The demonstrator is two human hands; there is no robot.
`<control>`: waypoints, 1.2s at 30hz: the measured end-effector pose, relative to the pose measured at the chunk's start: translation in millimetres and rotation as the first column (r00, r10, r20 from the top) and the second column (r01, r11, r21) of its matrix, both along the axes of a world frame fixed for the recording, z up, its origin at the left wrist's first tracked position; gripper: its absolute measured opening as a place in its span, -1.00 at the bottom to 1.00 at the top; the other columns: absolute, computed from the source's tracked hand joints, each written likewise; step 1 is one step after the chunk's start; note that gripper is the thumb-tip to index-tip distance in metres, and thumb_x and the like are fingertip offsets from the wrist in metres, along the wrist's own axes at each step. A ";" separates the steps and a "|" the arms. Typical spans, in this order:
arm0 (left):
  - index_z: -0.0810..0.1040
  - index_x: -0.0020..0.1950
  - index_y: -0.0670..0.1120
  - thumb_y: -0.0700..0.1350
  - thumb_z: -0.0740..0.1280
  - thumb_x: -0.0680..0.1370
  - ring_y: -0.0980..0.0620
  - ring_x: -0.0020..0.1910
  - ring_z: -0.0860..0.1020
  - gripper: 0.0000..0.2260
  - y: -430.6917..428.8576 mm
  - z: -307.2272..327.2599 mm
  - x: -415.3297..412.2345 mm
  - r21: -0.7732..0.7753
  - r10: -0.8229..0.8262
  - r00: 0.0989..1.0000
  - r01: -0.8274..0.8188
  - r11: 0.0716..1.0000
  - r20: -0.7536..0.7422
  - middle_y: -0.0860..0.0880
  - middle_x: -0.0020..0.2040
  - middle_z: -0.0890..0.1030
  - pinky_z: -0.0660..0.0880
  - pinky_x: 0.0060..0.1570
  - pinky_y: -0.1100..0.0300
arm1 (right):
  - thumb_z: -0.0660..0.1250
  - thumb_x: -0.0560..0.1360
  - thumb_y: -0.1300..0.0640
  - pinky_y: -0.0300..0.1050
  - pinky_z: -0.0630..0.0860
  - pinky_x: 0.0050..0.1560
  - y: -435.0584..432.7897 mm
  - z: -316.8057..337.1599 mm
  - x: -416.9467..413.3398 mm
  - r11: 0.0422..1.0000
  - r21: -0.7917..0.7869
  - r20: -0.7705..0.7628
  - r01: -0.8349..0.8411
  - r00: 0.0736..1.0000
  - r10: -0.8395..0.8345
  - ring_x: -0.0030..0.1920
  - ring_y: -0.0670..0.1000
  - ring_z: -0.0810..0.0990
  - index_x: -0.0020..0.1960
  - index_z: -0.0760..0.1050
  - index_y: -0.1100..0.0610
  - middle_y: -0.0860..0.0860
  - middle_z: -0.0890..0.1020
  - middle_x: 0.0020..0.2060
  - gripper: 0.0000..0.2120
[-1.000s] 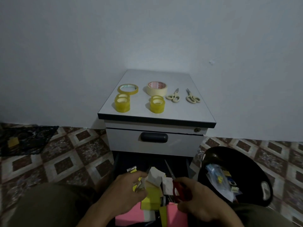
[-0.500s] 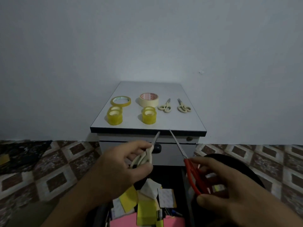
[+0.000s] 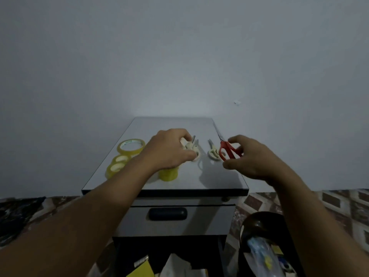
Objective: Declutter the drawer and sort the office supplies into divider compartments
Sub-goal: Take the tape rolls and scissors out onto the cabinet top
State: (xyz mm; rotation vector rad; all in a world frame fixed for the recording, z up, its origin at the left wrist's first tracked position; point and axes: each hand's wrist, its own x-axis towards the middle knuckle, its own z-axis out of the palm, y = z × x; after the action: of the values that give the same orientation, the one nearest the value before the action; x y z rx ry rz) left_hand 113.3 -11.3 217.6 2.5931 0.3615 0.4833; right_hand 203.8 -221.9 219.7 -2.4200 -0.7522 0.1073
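My left hand [image 3: 169, 149] is over the grey cabinet top [image 3: 217, 176], closed on a pair of cream-handled scissors [image 3: 189, 145] right beside another cream pair [image 3: 196, 154] lying there. My right hand [image 3: 251, 156] grips red-handled scissors [image 3: 227, 149] by the handles, blades pointing away, next to a cream pair [image 3: 212, 151] lying on the top. Yellow tape rolls sit at the left: a flat one [image 3: 130, 145], a stacked one [image 3: 116, 165], and one [image 3: 168, 173] partly hidden under my left wrist. The beige tape roll is hidden behind my left hand.
The upper drawer [image 3: 171, 214] with a dark handle is closed. Below it the open drawer shows yellow and white papers [image 3: 159, 266]. A black bin [image 3: 257, 226] holding plastic wrappers stands at the right on the patterned tile floor [image 3: 339, 202].
Both hands rose from in front of the drawer to the cabinet top, carrying the cream scissors and the red scissors beside the two pairs lying there. The camera tilted up.
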 end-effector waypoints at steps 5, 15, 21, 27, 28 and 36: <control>0.53 0.18 0.13 0.13 0.46 0.35 -0.05 0.01 0.55 -0.58 4.6 -8.6 61.5 0.134 0.028 0.992 -0.011 0.991 -0.127 0.02 0.08 0.61 0.52 -0.05 0.09 | 0.51 0.42 -0.02 -0.01 0.46 0.19 38.2 -17.1 54.9 0.993 -0.113 -0.008 0.026 1.000 -0.028 0.27 0.15 0.48 0.51 0.23 0.07 0.13 0.47 0.35 -0.23; 0.48 0.16 0.05 0.12 0.44 0.42 -0.06 -0.06 0.48 -0.63 3.9 -22.8 89.5 0.303 0.071 0.970 0.002 0.953 -0.230 0.00 0.02 0.48 0.38 -0.19 0.11 | 0.46 0.44 -0.07 0.04 0.51 0.20 61.8 -48.7 87.7 0.992 -0.118 0.044 0.048 0.998 -0.043 0.23 0.16 0.50 0.46 0.23 0.13 0.14 0.51 0.27 -0.28; 0.48 0.23 0.04 0.20 0.43 0.44 -0.06 0.00 0.49 -0.56 2.7 -22.2 88.2 0.306 0.058 0.966 0.023 0.952 -0.253 -0.01 0.08 0.50 0.42 -0.12 0.09 | 0.48 0.39 -0.16 0.09 0.52 0.25 61.7 -56.1 89.8 0.995 -0.084 0.057 0.051 0.997 -0.046 0.24 0.15 0.50 0.44 0.26 0.12 0.12 0.52 0.27 -0.23; 0.49 0.25 0.04 0.19 0.40 0.48 -0.04 0.07 0.51 -0.59 1.9 -12.2 77.0 0.292 0.044 0.986 0.005 0.956 -0.159 0.00 0.18 0.56 0.50 -0.03 0.06 | 0.53 0.38 -0.06 0.02 0.45 0.24 56.6 -52.8 85.0 0.996 -0.086 0.046 0.030 0.999 -0.027 0.29 0.15 0.47 0.48 0.24 0.13 0.14 0.48 0.33 -0.19; 0.49 0.26 0.04 0.18 0.40 0.47 -0.04 0.10 0.52 -0.58 2.3 -9.3 73.6 0.279 0.038 0.989 0.003 0.960 -0.142 0.00 0.20 0.56 0.52 0.02 0.04 | 0.53 0.37 -0.06 0.02 0.44 0.25 55.3 -52.0 83.3 0.996 -0.084 0.047 0.030 0.999 -0.026 0.30 0.15 0.47 0.49 0.24 0.12 0.14 0.47 0.34 -0.19; 0.52 0.29 0.02 0.15 0.43 0.46 -0.05 0.17 0.54 -0.56 9.9 3.8 22.4 0.190 0.032 0.995 -0.015 0.982 -0.089 -0.03 0.26 0.57 0.52 0.16 0.03 | 0.50 0.41 -0.09 -0.04 0.41 0.21 38.1 -41.7 57.9 0.997 -0.037 0.112 0.068 0.992 -0.063 0.33 0.17 0.45 0.47 0.28 0.15 0.16 0.45 0.37 -0.24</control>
State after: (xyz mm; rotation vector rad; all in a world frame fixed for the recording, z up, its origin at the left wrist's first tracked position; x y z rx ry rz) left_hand 135.7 -1.5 221.4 2.8053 0.3948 0.4258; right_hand 261.7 -183.9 178.0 -2.5036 -0.7249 -0.0384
